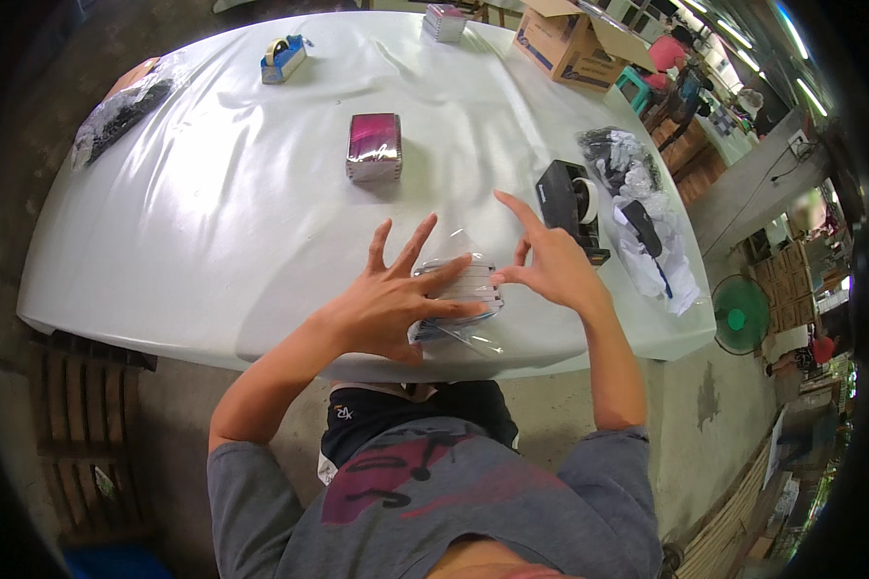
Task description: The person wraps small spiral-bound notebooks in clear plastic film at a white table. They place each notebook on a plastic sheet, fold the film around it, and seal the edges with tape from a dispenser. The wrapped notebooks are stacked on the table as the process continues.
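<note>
Close to the near edge of the table lies a small block of stacked pale layers (471,283), with loose clear plastic film (480,340) around it. My left hand (381,304) spreads over the block from the left, some fingertips resting on its top and the others raised. At the block's right end is my right hand (555,270), thumb close against it and index finger stretched away. Beyond my hands stands a similar block with a shiny magenta top (374,140). A black tape dispenser (557,198) with a roll of tape sits just past my right hand.
A white sheet covers the table (212,222). Farther off are a blue tape dispenser (282,64), another stacked block (444,23) and an opened cardboard box (562,50). Crumpled plastic bags (671,265) line the right edge; a dark bag (121,116) lies left. People work at back right.
</note>
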### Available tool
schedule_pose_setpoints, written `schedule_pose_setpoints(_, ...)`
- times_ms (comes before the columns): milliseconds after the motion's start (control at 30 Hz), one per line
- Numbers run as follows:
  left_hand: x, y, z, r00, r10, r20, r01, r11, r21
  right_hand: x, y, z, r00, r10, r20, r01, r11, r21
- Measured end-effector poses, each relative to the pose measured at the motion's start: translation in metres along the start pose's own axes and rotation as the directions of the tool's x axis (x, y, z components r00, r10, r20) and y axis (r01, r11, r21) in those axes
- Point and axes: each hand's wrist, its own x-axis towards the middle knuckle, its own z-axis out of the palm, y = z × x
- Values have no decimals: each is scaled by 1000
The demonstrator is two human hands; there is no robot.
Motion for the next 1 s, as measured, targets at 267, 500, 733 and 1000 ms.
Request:
schedule_pose_setpoints(267,3,-8,14,1000,-28,11,29,981,-194,-39,30,80,701,-525,-482,591,807,-20)
schedule_pose_setpoints(500,2,-3,25,986,-153,-66,122,932,-341,-30,9,73,499,-574,-649,682,723,-115)
schedule_pose_setpoints(733,22,14,37,868,-212,-449,-53,860,-507,-28,22,102,691,-61,-720,664,446,600)
schedule_pose_setpoints(1000,31,16,17,692,-135,-709,-114,949,-293,-32,22,106,819,-250,-516,521,700,489)
